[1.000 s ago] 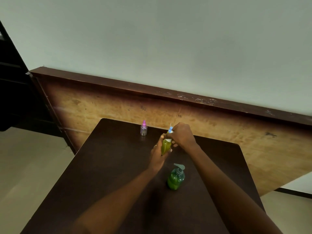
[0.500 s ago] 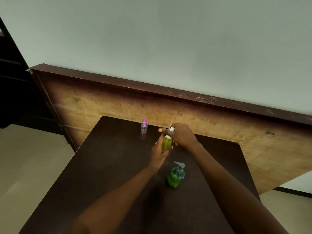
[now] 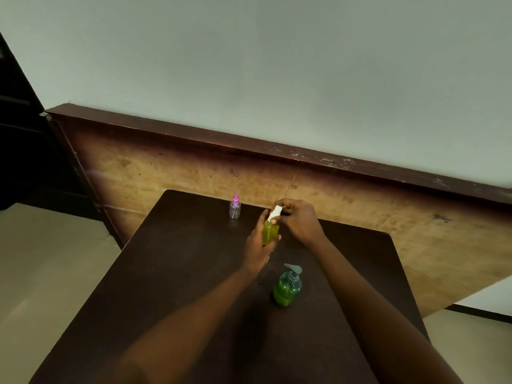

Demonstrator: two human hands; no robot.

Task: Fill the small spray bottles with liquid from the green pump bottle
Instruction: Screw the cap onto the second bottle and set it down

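A small spray bottle (image 3: pixel 270 232) full of green liquid is held above the dark table (image 3: pixel 194 273) near its far edge. My left hand (image 3: pixel 259 246) grips the bottle's body. My right hand (image 3: pixel 297 218) pinches its white spray top (image 3: pixel 274 211). The green pump bottle (image 3: pixel 286 286) stands upright on the table just nearer to me, with its grey-blue pump head pointing right. A second small spray bottle (image 3: pixel 235 207), clear with a pink cap, stands upright at the far edge, to the left of my hands.
A worn wooden panel (image 3: pixel 332 195) with a dark top rail stands right behind the table's far edge. Pale floor (image 3: pixel 50 259) lies to the left and at the lower right. Dark furniture (image 3: pixel 16 162) fills the far left.
The blue piece seen at the bottle's top a second ago is out of sight; the white spray top now sits at the neck under my right fingers. Both hands stay around the bottle.
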